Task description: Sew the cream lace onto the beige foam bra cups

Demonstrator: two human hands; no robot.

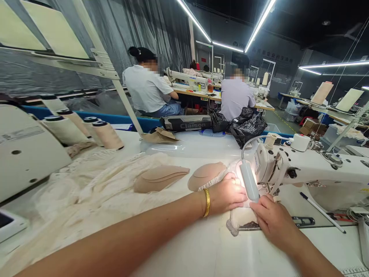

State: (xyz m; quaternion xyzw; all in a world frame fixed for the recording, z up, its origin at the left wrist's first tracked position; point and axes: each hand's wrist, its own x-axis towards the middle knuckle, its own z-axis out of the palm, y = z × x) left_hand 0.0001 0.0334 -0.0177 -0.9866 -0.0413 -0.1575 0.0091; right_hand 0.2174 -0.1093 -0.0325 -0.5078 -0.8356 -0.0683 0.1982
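Note:
My left hand (227, 192), with a gold bangle on the wrist, lies on a cream lace piece (215, 181) beside the needle of a white sewing machine (305, 169); its fingers are bent down onto the fabric. My right hand (272, 219) presses flat on the fabric's near side under the machine's lamp (249, 184). A tan foam cup (206, 174) lies just behind my left hand. A stack of tan foam cups (160, 177) sits further left.
A heap of cream lace fabric (86, 192) covers the table's left side. Thread cones (106, 134) stand at the back left. A pen (321, 211) and a clip (302, 221) lie right of the machine. Two people sit at sewing tables behind black bags (248, 127).

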